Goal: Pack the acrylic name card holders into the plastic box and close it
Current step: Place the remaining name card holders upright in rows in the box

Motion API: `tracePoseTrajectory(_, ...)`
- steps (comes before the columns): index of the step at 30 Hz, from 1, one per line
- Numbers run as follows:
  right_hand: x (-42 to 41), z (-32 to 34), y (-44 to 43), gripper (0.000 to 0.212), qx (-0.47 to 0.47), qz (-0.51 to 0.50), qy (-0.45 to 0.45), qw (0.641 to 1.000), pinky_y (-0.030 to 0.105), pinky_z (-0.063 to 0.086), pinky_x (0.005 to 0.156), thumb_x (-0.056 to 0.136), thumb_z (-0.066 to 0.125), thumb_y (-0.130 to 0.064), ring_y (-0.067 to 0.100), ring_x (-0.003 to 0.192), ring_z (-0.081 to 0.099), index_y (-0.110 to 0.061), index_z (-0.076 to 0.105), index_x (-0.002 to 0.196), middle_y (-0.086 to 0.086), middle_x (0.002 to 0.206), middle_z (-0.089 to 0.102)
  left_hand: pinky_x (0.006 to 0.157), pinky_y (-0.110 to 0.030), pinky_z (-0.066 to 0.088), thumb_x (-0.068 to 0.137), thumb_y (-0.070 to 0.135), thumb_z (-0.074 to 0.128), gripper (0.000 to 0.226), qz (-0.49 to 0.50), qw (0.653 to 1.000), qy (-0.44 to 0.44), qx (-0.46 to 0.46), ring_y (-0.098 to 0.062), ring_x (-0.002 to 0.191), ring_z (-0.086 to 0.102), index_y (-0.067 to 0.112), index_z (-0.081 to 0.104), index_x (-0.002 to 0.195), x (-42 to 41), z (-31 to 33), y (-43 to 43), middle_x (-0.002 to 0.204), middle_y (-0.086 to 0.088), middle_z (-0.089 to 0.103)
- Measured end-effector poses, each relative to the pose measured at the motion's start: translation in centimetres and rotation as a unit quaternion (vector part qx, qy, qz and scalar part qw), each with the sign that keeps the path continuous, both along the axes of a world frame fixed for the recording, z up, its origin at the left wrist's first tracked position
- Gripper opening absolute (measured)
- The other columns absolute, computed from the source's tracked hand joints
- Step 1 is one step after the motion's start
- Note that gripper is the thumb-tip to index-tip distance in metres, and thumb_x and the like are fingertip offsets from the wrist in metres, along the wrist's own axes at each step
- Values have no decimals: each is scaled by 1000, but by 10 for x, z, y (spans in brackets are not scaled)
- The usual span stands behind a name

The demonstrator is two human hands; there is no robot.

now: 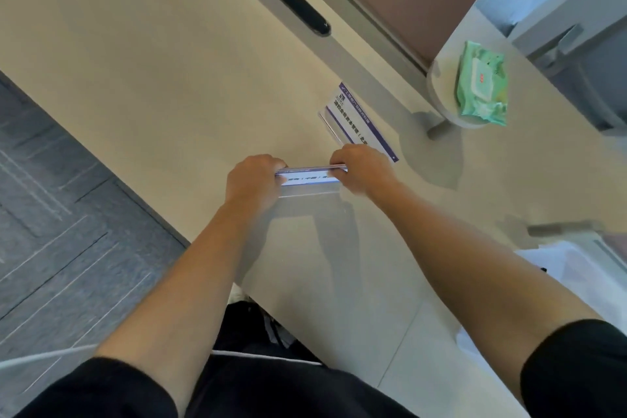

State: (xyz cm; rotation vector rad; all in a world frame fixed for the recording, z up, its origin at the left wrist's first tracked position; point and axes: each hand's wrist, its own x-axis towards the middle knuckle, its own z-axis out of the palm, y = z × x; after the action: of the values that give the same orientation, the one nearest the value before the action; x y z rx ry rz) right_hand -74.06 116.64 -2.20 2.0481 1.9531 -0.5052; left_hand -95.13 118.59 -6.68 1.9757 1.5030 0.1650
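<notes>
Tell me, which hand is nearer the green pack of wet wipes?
Right. The right hand grips the held card holder's end below-left of the green wipes pack; the left hand grips the farther end.

Both hands grip one acrylic name card holder [309, 177] by its ends above the cream worktop [152, 85]: the left hand [252, 181] at its left end, the right hand [361, 171] at its right, fingers curled over the top edge. A second holder [356, 120] lies just beyond the right hand. Further right, a green wet-wipe pack [481, 88] rests on a small round stand [441, 102].
</notes>
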Motion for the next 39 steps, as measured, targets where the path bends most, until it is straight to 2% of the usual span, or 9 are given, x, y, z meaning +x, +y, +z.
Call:
tracePoseTrajectory(9, 59, 54, -68, 28, 170, -149, 156, 962, 28, 42, 75, 84, 74, -35, 18, 88, 59, -17, 69, 105, -2, 97, 65, 69, -31, 39, 93, 25, 56, 20, -66, 994, -39, 83, -26, 92, 58, 29, 70, 107, 52, 58, -26, 99, 2, 63)
tracePoseTrajectory(13, 84, 76, -120, 50, 270, -289, 235, 888, 17, 39, 76, 83, 76, -37, 14, 89, 56, -14, 59, 124, -2, 104, 61, 68, -32, 41, 94, 31, 55, 19, -81, 988, -40, 127, -26, 90, 58, 28, 70, 105, 81, 99, -59, 101, 1, 65)
tracePoseTrajectory(16, 101, 91, -173, 63, 312, -377, 351, 798, 6, 36, 73, 94, 60, -43, 11, 99, 54, -7, 37, 141, 0, 115, 54, 66, -32, 39, 95, 33, 56, 18, -85, 977, -67, 183, -28, 89, 58, 22, 70, 100, 109, 122, -108, 97, -2, 66)
tracePoseTrajectory(19, 117, 110, -221, 71, 292, -451, 464, 705, 33, 41, 99, 96, 50, -53, 11, 103, 50, -19, 19, 150, -1, 124, 45, 63, -31, 38, 94, 34, 58, 18, -79, 973, -117, 182, -26, 81, 58, 22, 71, 98, 141, 139, -164, 88, -1, 64)
tracePoseTrajectory(23, 141, 135, -276, 85, 298, -507, 508, 629, 51, 49, 92, 80, 58, -70, 14, 104, 54, -34, 21, 148, -2, 132, 50, 61, -32, 40, 90, 35, 62, 15, -70, 969, -159, 177, -24, 74, 56, 21, 70, 87, 181, 160, -234, 77, 2, 60)
tracePoseTrajectory(27, 168, 159, -325, 76, 347, -505, 500, 612, 47, 54, 76, 79, 64, -64, 17, 101, 62, -28, 32, 138, 3, 126, 56, 63, -33, 42, 91, 33, 65, 18, -87, 959, -170, 209, -22, 72, 53, 16, 69, 90, 212, 181, -288, 75, 4, 54)
tracePoseTrajectory(31, 195, 179, -371, 71, 418, -506, 450, 606, 43, 56, 83, 74, 65, -64, 14, 89, 67, -26, 41, 129, 3, 114, 61, 55, -23, 34, 94, 35, 60, 20, -181, 951, -201, 147, -21, 69, 55, 17, 68, 90, 240, 202, -320, 71, 4, 58)
tracePoseTrajectory(34, 210, 194, -404, 70, 449, -503, 386, 630, 42, 56, 83, 68, 63, -67, 17, 97, 64, -29, 45, 124, 6, 124, 54, 65, -19, 45, 90, 32, 65, 24, -319, 925, -192, 74, -19, 84, 62, 15, 67, 106, 257, 214, -334, 94, -1, 69)
tracePoseTrajectory(39, 232, 219, -457, 55, 467, -507, 338, 641, 50, 56, 87, 80, 68, -55, 20, 95, 63, -22, 53, 120, 6, 116, 59, 87, -30, 52, 70, 32, 85, 95, -492, 855, -149, -62, -8, 106, 57, 46, 28, 144, 282, 201, -352, 130, 12, 54)
